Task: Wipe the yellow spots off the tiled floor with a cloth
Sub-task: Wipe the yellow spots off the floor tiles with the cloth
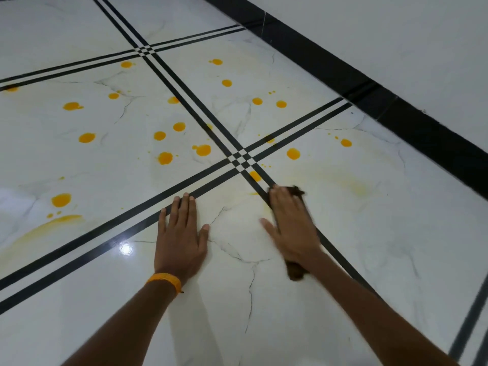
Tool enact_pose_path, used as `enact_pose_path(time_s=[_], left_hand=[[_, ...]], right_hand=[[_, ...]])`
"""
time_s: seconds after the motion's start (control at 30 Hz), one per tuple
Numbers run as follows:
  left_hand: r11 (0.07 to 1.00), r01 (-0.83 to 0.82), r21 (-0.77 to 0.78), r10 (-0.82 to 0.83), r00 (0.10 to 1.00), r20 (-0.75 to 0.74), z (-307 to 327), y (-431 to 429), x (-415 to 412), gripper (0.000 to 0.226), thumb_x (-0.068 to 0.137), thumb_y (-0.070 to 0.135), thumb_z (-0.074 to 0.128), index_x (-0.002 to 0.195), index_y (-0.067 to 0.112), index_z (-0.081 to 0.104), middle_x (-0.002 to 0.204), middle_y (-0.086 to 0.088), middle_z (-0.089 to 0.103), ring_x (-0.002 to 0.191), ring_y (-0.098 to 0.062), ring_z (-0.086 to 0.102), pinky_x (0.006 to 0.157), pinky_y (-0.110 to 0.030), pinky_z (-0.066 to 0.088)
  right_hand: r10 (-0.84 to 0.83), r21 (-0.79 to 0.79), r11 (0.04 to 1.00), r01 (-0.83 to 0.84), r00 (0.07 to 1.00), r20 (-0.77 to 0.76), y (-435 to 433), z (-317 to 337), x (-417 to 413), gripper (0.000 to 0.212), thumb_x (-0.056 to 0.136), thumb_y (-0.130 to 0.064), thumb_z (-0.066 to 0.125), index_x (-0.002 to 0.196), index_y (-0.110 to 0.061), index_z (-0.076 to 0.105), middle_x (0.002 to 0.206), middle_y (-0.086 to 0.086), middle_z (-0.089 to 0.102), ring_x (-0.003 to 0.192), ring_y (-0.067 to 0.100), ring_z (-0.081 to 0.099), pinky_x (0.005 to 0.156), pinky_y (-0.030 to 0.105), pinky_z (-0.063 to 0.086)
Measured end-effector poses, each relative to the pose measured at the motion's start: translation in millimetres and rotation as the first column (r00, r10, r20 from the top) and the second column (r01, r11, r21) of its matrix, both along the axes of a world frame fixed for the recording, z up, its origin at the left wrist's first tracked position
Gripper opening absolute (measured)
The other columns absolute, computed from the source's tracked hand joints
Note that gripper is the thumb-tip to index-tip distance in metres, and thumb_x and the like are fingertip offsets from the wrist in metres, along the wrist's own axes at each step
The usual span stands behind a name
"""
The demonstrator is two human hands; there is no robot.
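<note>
Several yellow spots dot the glossy white marble-look tiled floor, mostly ahead and to the left. One spot lies on the black grout stripe just beyond my right hand. That hand presses flat on a dark brown cloth, whose ends stick out past the fingertips and under the wrist. My left hand rests flat on the floor with fingers spread and holds nothing; an orange band circles its wrist. Pale yellow smears mark the tile to the right of the cloth.
Double black stripes cross the floor in a grid. A wide black border runs along the base of a white wall at the upper right. A long yellow smear lies at the left.
</note>
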State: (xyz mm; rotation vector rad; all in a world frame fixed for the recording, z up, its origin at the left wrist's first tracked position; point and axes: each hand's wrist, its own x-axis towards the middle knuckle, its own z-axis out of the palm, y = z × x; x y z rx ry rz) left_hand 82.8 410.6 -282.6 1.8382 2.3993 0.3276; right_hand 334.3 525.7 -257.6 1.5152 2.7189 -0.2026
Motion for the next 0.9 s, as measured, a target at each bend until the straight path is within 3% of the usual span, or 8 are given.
enact_pose_path(time_s=[0.1,0.23,0.3,0.47,0.6,0.73,0.8,0.9], left_hand=[[1.000,0.000,-0.012,0.000,1.000,-0.011,2.3,0.7,1.1,0.072,0.100,0.047,0.020,0.159,0.006,0.017,0.167,-0.011,0.014,0.156,-0.025,0.008,0.125,-0.051,0.012],[1.000,0.000,-0.012,0.000,1.000,-0.012,0.5,1.4,0.4,0.072,0.100,0.048,0.019,0.159,0.007,0.016,0.167,-0.010,0.013,0.156,-0.025,0.007,0.125,-0.051,0.012],[1.000,0.007,-0.005,-0.007,1.000,-0.003,-0.4,2.1,-0.7,0.072,0.100,0.049,0.019,0.160,0.008,0.014,0.168,-0.009,0.011,0.156,-0.024,0.006,0.126,-0.050,0.010],[1.000,0.004,0.000,-0.004,1.000,0.016,-0.8,0.5,-1.3,0.072,0.100,0.049,0.018,0.160,0.008,0.013,0.168,-0.009,0.012,0.156,-0.023,0.007,0.125,-0.051,0.012],[1.000,-0.010,0.004,0.010,1.000,0.001,2.7,1.9,1.5,0.071,0.101,0.047,0.022,0.159,0.007,0.017,0.167,-0.011,0.015,0.156,-0.025,0.010,0.125,-0.051,0.013],[1.000,0.000,-0.011,0.001,1.000,0.010,5.7,-0.1,0.5,0.072,0.100,0.048,0.019,0.159,0.008,0.016,0.168,-0.009,0.012,0.156,-0.024,0.006,0.126,-0.049,0.010],[1.000,0.003,-0.017,-0.003,1.000,0.011,6.1,-0.2,1.2,0.072,0.100,0.049,0.017,0.160,0.010,0.012,0.168,-0.008,0.008,0.156,-0.022,0.002,0.126,-0.048,0.008],[1.000,0.003,-0.031,-0.003,1.000,0.018,5.7,0.3,0.6,0.073,0.099,0.050,0.015,0.160,0.010,0.010,0.169,-0.007,0.005,0.156,-0.022,0.000,0.126,-0.048,0.006]], right_hand=[[-0.275,0.116,0.956,0.271,0.961,0.028,37.8,0.4,64.0,0.088,0.099,-0.066,0.001,0.157,-0.003,0.024,0.162,0.018,0.031,0.149,0.035,0.029,0.121,0.051,0.026],[-0.644,0.031,0.761,0.648,0.761,-0.076,113.8,6.7,50.1,0.099,0.093,-0.070,0.000,0.158,0.003,0.015,0.165,0.024,0.020,0.154,0.035,0.019,0.124,0.052,0.017],[-0.593,0.051,0.800,0.597,0.801,-0.080,115.7,7.8,7.5,0.097,0.094,-0.070,0.002,0.158,0.002,0.018,0.164,0.024,0.024,0.152,0.035,0.023,0.124,0.051,0.019],[0.010,0.011,1.000,-0.011,0.999,0.037,21.6,6.1,2.1,0.082,0.102,-0.064,0.007,0.162,-0.009,0.010,0.170,0.005,0.008,0.158,0.023,0.007,0.127,0.040,0.011],[-0.227,0.119,0.969,0.218,0.972,0.064,45.9,3.6,71.4,0.090,0.100,-0.064,-0.001,0.157,0.002,0.022,0.162,0.023,0.029,0.148,0.038,0.030,0.121,0.052,0.025],[-0.519,0.035,0.852,0.522,0.852,-0.071,100.8,9.2,-7.6,0.094,0.097,-0.069,0.002,0.158,0.001,0.020,0.164,0.021,0.025,0.153,0.034,0.022,0.125,0.050,0.018],[-0.420,0.070,0.902,0.427,0.903,-0.095,104.4,9.0,-58.1,0.089,0.098,-0.067,0.008,0.155,-0.001,0.027,0.160,0.020,0.034,0.149,0.034,0.030,0.123,0.049,0.024],[-0.045,0.071,0.996,0.044,0.999,0.010,44.3,8.5,-100.2,0.089,0.099,-0.066,-0.005,0.161,-0.004,0.012,0.168,0.015,0.016,0.157,0.027,0.012,0.127,0.044,0.013]])
